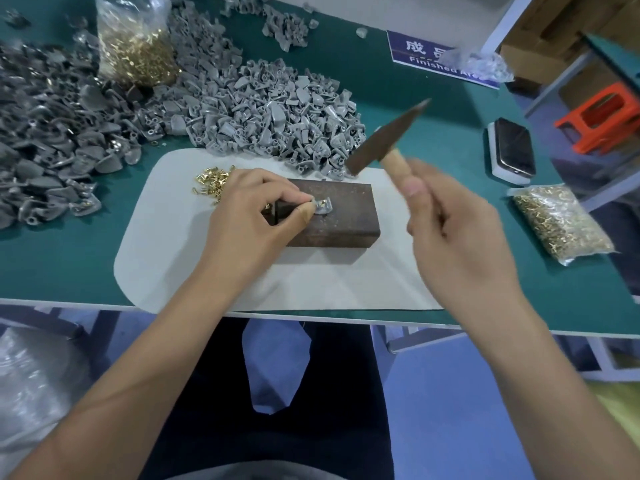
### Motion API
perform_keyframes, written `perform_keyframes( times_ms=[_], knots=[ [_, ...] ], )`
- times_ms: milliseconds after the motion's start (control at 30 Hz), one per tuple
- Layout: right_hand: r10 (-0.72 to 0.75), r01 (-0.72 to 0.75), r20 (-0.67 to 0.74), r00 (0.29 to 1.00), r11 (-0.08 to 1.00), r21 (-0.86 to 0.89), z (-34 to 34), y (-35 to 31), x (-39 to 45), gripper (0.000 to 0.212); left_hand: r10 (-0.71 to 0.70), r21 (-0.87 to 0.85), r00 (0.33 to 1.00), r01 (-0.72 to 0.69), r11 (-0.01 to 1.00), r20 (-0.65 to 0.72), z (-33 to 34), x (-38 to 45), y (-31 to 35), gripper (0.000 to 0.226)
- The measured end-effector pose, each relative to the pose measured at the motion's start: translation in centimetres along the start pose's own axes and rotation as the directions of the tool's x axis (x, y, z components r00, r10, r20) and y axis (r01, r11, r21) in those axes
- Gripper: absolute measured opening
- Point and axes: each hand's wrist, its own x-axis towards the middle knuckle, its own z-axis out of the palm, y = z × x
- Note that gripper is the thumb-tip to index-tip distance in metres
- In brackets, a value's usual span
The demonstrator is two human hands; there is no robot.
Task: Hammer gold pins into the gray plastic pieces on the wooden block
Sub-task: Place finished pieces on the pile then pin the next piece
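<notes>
Centrally, the left hand (258,199) pinches the gray plastic piece (323,206) atop the wooden block (346,216); the right hand (450,216) clenches the raised hammer (384,142). Strike squarely, fingertips clear.

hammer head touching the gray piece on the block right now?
No: the dark metal hammer head is raised clear above the brown wooden block, apart from the small gray plastic piece pinched by the left hand.
</notes>
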Motion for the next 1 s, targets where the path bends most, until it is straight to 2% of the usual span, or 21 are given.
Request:
perform_keyframes(
  times_ms=[67, 167, 200, 267, 367, 500, 533, 600, 733, 867, 1000],
  knots=[
    [-0.013, 0.015, -0.015, 1.000, 0.994, 0.109, 0.8, -0.2, -0.3, 0.033, -0.008, -0.006, 1.000, 0.008, 1.000, 0.000, 0.0, 0.0, -0.1, 0.001],
    [0.026, -0.036, 0.188, 0.982, 0.998, 0.050, 2.1, -0.2, -1.2, 0.038, -0.001, 0.000, 1.000, 0.001, 1.000, 0.003, -0.1, 0.0, 0.0, 0.004],
    [0.031, -0.035, 0.206, 0.978, 0.999, 0.016, 2.0, 0.1, -1.1, 0.037, 0.004, 0.002, 1.000, -0.004, 1.000, 0.002, -0.1, 0.1, 0.1, 0.004],
    [0.003, -0.001, 0.116, 0.993, 1.000, -0.017, 1.3, 0.4, -0.6, 0.034, 0.005, 0.004, 1.000, -0.005, 1.000, -0.004, -0.1, 0.1, 0.1, 0.004],
    [-0.016, 0.017, -0.011, 1.000, 0.994, 0.110, 1.6, -0.1, -0.8, 0.037, -0.013, -0.016, 1.000, 0.013, 1.000, 0.000, -0.1, 0.0, 0.1, 0.006],
    [0.032, -0.043, 0.202, 0.979, 0.998, 0.053, 2.2, 0.2, -1.4, 0.039, -0.007, -0.007, 1.000, 0.007, 1.000, 0.000, -0.2, -0.1, 0.2, 0.004],
    [0.047, -0.048, 0.199, 0.979, 0.999, 0.001, 1.7, 0.5, -1.1, 0.037, -0.003, 0.001, 1.000, 0.003, 1.000, -0.003, -0.2, -0.1, 0.2, 0.004],
    [0.084, -0.073, 0.099, 0.992, 0.991, -0.110, 0.9, 1.4, -0.5, 0.034, 0.000, 0.010, 1.000, 0.000, 1.000, -0.007, -0.1, -0.2, 0.2, 0.004],
    [0.235, -0.246, -0.080, 0.969, 0.950, -0.191, 1.6, 3.6, -0.1, 0.038, 0.002, 0.000, 1.000, -0.002, 1.000, -0.001, -0.2, -0.3, 0.1, 0.005],
    [0.335, -0.349, -0.101, 0.937, 0.896, -0.273, 3.3, 5.6, 0.4, 0.041, 0.010, 0.021, 1.000, -0.010, 1.000, 0.011, -0.1, -0.2, 0.1, 0.006],
    [0.296, -0.308, -0.099, 0.950, 0.841, -0.445, 4.3, 5.5, 0.8, 0.038, 0.022, 0.023, 1.000, -0.022, 0.999, 0.004, 0.0, -0.2, -0.1, 0.007]
  ],
)
